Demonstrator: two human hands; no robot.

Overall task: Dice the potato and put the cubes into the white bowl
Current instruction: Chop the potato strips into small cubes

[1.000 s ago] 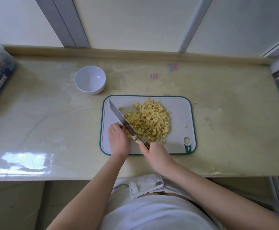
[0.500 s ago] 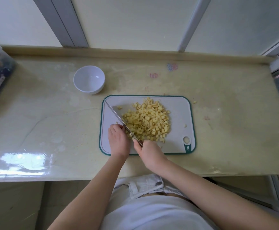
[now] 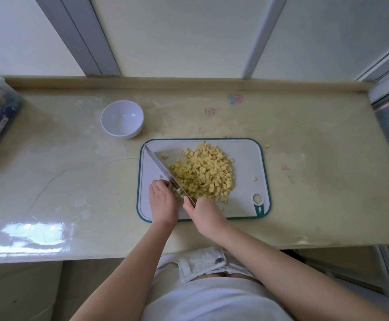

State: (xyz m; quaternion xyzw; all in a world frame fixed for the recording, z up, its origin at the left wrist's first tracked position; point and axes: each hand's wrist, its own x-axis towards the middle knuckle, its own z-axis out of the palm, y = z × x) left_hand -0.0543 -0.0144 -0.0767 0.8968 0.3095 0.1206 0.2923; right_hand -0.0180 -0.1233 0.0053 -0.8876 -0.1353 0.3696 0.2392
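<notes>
Dicing stage: potato cubes (image 3: 205, 172) heaped mid-frame on cutting board (image 3: 246, 156); white bowl (image 3: 121, 118) upper left, empty. Cubes light, wet, slippery, so prob. scoop w/ blade, not pinch. Right hand (image 3: 206, 213) fingers clamped on knife (image 3: 160, 163); left hand (image 3: 162, 200) fingers curled beside blade, contents unclear.

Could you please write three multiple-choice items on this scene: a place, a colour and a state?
1. Where does the white bowl stand?
A. On the counter, beyond the cutting board's far left corner.
B. On the board.
C. On the floor.

2. What colour is the board's rim?
A. Red.
B. Teal.
C. Black.

3. What is the right hand doing?
A. Gripping the knife.
B. Lying flat on the counter.
C. Lifting the bowl.

Answers: 1 A, it sits on bare counter past that corner; 2 B, a teal band edges the board; 3 A, its fingers curl round the handle.
</notes>
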